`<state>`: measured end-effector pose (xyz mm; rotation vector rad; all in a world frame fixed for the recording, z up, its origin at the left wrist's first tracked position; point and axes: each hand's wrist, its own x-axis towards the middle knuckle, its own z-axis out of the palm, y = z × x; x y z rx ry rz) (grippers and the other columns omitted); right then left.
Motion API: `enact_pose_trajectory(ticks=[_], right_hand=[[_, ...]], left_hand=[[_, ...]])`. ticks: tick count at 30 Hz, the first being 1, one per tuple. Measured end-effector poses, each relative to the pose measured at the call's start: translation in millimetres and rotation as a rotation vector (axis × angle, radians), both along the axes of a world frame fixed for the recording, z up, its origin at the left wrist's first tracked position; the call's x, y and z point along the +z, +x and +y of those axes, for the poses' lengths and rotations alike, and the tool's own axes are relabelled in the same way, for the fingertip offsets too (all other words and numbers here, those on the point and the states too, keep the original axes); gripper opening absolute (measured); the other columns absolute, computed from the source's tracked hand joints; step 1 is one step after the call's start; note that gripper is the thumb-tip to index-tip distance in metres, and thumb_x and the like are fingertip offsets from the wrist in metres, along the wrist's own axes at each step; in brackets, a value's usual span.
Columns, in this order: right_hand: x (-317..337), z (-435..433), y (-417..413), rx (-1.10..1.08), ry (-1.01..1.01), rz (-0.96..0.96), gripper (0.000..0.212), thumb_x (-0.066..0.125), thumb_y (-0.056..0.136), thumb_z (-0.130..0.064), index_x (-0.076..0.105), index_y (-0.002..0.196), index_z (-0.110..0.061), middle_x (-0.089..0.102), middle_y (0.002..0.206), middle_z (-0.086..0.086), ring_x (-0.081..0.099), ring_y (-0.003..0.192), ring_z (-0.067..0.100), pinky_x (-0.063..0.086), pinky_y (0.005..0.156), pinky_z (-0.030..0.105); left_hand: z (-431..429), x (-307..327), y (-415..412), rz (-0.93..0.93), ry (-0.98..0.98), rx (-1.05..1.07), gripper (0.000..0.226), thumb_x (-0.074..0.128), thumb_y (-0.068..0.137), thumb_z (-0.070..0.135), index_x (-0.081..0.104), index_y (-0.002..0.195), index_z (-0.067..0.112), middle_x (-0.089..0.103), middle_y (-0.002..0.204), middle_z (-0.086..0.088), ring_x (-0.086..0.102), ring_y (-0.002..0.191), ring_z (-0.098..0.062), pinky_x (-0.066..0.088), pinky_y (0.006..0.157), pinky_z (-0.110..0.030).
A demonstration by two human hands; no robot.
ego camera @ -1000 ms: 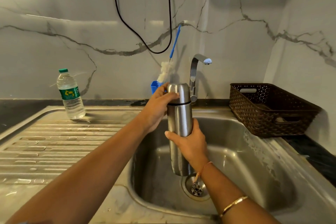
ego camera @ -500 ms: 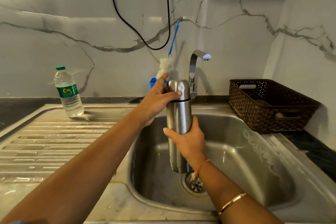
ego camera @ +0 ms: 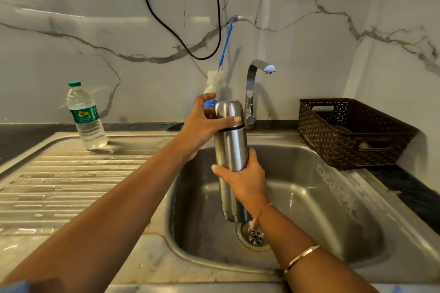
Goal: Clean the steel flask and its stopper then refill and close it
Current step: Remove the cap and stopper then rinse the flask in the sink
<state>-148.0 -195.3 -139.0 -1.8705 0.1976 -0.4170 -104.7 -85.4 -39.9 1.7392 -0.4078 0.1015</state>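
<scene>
Over the steel sink basin [ego camera: 333, 197], at the centre of the frame, a person holds a steel flask [ego camera: 230, 147] upright, its base low in the basin and just above the drain [ego camera: 255, 236] as seen from here. The left hand [ego camera: 202, 126], reaching in from the lower left, grasps the flask's cap [ego camera: 228, 112]. The thumb lies across the front of the cap just above the seam, and the fingers curl round behind it. The cap sits on the body, the join showing as a thin dark line. The right hand [ego camera: 245, 181], coming up from the lower right, is wrapped round the middle of the flask body, thumb on the left side and fingers round the back. An orange thread [ego camera: 260, 215] circles that wrist and a gold bangle [ego camera: 301, 258] sits further down the forearm.

Behind the flask a chrome tap [ego camera: 252, 93] rises from the back rim of the sink, its spout turned to the right. Just left of the tap a bottle brush [ego camera: 215, 81] with a blue handle and white bristles leans against the marble wall, its foot in a blue holder [ego camera: 209, 103] mostly hidden by the left hand. A black cable [ego camera: 166, 28] hangs in a loop on the wall above. At the left of the frame a plastic water bottle [ego camera: 84, 116] with a green cap stands at the back of the ribbed drainboard [ego camera: 59, 185]. At the right a dark brown basket [ego camera: 352, 133] sits on the black counter beside the sink.
</scene>
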Motion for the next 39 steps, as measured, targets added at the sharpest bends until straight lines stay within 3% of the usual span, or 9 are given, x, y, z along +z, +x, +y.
enact_pose_trajectory(ticks=[4,8,14,17,21,27,30,32,39], right_hand=[[0.1,1.2,-0.8,0.003,-0.026,0.019,0.062,0.083,0.059,-0.043,0.05,0.109,-0.025,0.065,0.092,-0.007,0.064,0.08,0.012,0.055,0.075,0.034],[-0.2,0.9,-1.2,0.008,0.024,-0.001,0.063,0.084,0.06,-0.041,0.05,0.11,-0.025,0.065,0.094,-0.006,0.064,0.081,0.012,0.055,0.076,0.034],[-1.7,4.5,-1.3,0.017,-0.076,-0.008,0.063,0.082,0.056,-0.049,0.049,0.105,-0.029,0.065,0.092,-0.008,0.064,0.079,0.012,0.057,0.076,0.037],[-2.2,4.9,-2.1,0.027,-0.067,-0.005,0.061,0.082,0.055,-0.049,0.049,0.103,-0.029,0.065,0.092,-0.008,0.065,0.08,0.013,0.057,0.077,0.039],[0.3,1.8,-3.7,0.017,-0.053,-0.014,0.06,0.083,0.059,-0.044,0.048,0.104,-0.028,0.065,0.095,-0.006,0.064,0.08,0.012,0.056,0.077,0.036],[-1.4,4.2,-3.3,0.024,-0.112,-0.015,0.067,0.082,0.056,-0.05,0.048,0.111,-0.029,0.065,0.099,-0.006,0.065,0.084,0.015,0.056,0.079,0.039],[-2.8,5.1,-3.7,0.026,-0.083,-0.003,0.062,0.082,0.057,-0.048,0.049,0.106,-0.029,0.065,0.096,-0.007,0.065,0.082,0.013,0.056,0.079,0.039],[-2.1,4.3,-3.1,0.018,-0.065,-0.003,0.061,0.083,0.057,-0.046,0.049,0.105,-0.028,0.065,0.094,-0.007,0.064,0.08,0.012,0.056,0.078,0.037],[-3.0,0.8,-2.4,-0.023,-0.092,0.012,0.061,0.082,0.057,-0.047,0.049,0.104,-0.025,0.065,0.095,-0.004,0.064,0.08,0.016,0.056,0.076,0.037]], left_hand=[[-4.1,-1.7,0.7,0.077,0.047,-0.16,0.105,0.077,0.066,0.027,0.012,0.147,0.037,0.037,0.136,-0.003,0.051,0.113,-0.019,0.045,0.101,-0.039],[3.1,2.7,4.0,0.129,-0.126,-0.155,0.072,0.065,0.086,0.011,0.029,0.147,0.023,0.058,0.123,-0.007,0.058,0.108,-0.017,0.041,0.106,-0.04],[-5.8,-1.3,4.0,0.054,-0.021,0.137,0.097,0.084,0.053,0.05,0.038,0.135,0.026,0.05,0.128,-0.006,0.058,0.107,-0.019,0.05,0.096,-0.038],[-3.3,-1.3,5.3,0.131,-0.089,0.024,0.106,0.077,0.051,0.049,0.024,0.14,0.032,0.04,0.133,-0.004,0.049,0.117,-0.022,0.045,0.102,-0.04],[3.0,3.2,2.1,0.164,-0.133,-0.186,0.079,0.067,0.085,0.014,0.021,0.148,0.026,0.055,0.122,-0.004,0.056,0.11,-0.018,0.042,0.105,-0.04],[-5.9,0.9,0.6,0.05,-0.132,0.126,0.079,0.079,0.073,0.035,0.033,0.136,0.02,0.055,0.109,0.003,0.06,0.093,-0.01,0.051,0.078,-0.023],[-0.2,3.4,2.1,0.153,-0.115,-0.047,0.081,0.073,0.08,0.03,0.02,0.141,0.026,0.048,0.122,-0.002,0.056,0.104,-0.015,0.048,0.09,-0.03],[2.1,5.6,-0.2,0.207,-0.107,-0.132,0.067,0.064,0.086,0.016,0.027,0.14,0.025,0.049,0.125,-0.006,0.055,0.107,-0.019,0.047,0.095,-0.036],[6.1,4.5,3.6,0.06,-0.427,0.058,0.038,0.061,0.09,0.025,0.045,0.124,0.018,0.06,0.11,0.001,0.058,0.098,-0.011,0.044,0.088,-0.03]])
